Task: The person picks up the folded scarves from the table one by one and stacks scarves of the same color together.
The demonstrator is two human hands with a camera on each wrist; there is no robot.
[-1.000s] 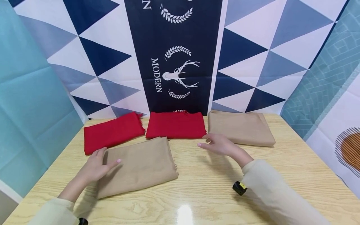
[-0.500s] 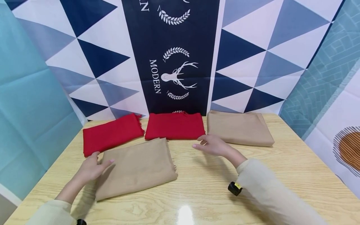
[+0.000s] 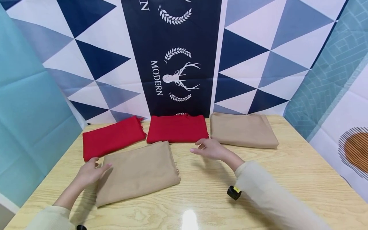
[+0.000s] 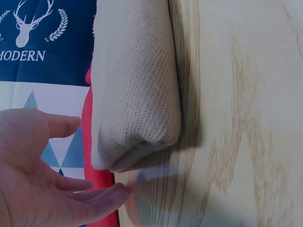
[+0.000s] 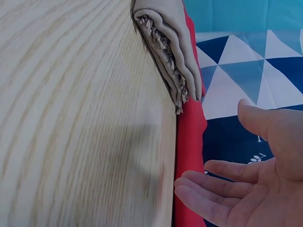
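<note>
A folded beige cloth point(image 3: 138, 172) lies on the wooden table point(image 3: 218, 204) near its front left. My left hand point(image 3: 91, 171) is open at the cloth's left edge, and in the left wrist view its fingers point(image 4: 94, 201) lie straight just short of the cloth's rounded corner point(image 4: 137, 94). My right hand point(image 3: 205, 148) hovers open, palm down, to the right of that cloth's far right corner. In the right wrist view the cloth's fringed edge point(image 5: 168, 52) lies ahead of the straight fingers point(image 5: 208, 189), apart from them. Neither hand holds anything.
Two folded red cloths point(image 3: 112, 138) point(image 3: 176, 128) and a second folded beige cloth point(image 3: 242, 130) lie in a row along the table's far edge. A patterned backdrop point(image 3: 175, 57) hangs right behind them. A small black device point(image 3: 233, 192) sits at my right wrist.
My left hand has slid leftward off the top of the near beige cloth to its edge. My right hand has drifted left, away from the far beige cloth.
</note>
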